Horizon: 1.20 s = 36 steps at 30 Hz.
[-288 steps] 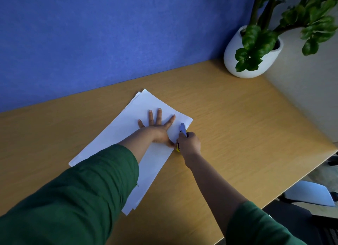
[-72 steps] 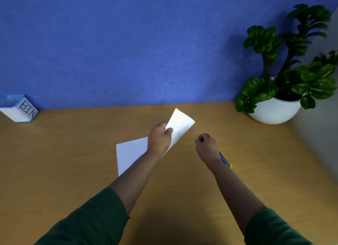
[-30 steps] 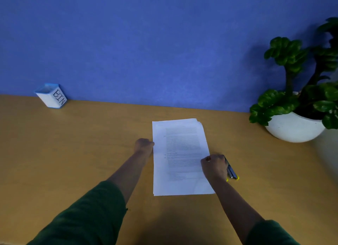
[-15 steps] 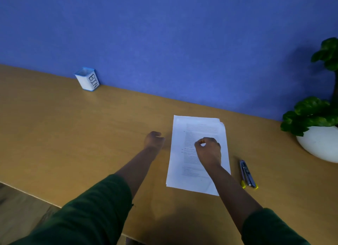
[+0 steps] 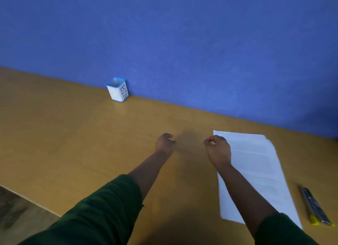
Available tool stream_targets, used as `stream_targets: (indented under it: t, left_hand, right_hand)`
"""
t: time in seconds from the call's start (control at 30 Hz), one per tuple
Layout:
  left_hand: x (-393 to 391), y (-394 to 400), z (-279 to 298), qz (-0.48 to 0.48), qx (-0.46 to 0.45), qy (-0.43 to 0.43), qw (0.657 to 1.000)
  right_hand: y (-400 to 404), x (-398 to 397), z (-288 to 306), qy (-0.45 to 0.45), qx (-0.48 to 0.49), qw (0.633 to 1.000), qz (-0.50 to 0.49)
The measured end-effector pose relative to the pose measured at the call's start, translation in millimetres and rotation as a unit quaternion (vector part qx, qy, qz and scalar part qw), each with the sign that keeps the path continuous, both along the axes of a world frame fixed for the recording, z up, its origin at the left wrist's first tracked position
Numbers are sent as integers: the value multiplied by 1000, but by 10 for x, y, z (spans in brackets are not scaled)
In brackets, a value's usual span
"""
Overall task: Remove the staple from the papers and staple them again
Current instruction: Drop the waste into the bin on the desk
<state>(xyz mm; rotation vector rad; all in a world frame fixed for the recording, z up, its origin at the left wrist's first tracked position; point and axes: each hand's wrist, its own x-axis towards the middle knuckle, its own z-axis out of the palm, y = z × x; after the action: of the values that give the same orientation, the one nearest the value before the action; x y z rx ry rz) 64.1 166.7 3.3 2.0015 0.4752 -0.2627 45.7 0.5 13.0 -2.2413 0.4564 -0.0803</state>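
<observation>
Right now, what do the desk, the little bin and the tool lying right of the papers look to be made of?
Desk: wood or wood-look laminate, matte tan with faint grain. Bin: probably plastic, white walls with a blue rim and printed lettering. Tool: seemingly metal, grey and shiny, with yellow, probably plastic, ends; too blurred to be sure.

right hand point(image 5: 217, 149): off the middle of the papers point(image 5: 256, 171), now at their upper left corner, fingertips pinched
staple tool point(image 5: 316, 207): let go a second ago, lies lower right of frame
bin point(image 5: 118, 89): shifted toward frame centre
plant: out of view
</observation>
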Motion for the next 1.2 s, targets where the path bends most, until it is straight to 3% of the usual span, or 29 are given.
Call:
stream_targets:
  t: [0.3, 0.43, 0.6, 0.8, 1.2]
  left_hand:
    - [530, 1589, -205, -24, 136, -47, 989]
    - [710, 2173, -318, -91, 243, -74, 963]
    - [816, 2725, -514, -192, 317, -63, 927]
    - [885, 2847, -679, -265, 377, -93, 882]
    - [1197, 2887, -822, -266, 378, -102, 881]
  right_hand:
    - [1516, 525, 8, 5, 16, 999, 37]
    - [2058, 847, 145, 0, 43, 997, 65]
    - [2643, 1345, 331, -4, 3, 992, 122]
    - [3081, 2012, 523, 16, -67, 986, 149]
    - [3713, 3102, 579, 24, -128, 972, 197]
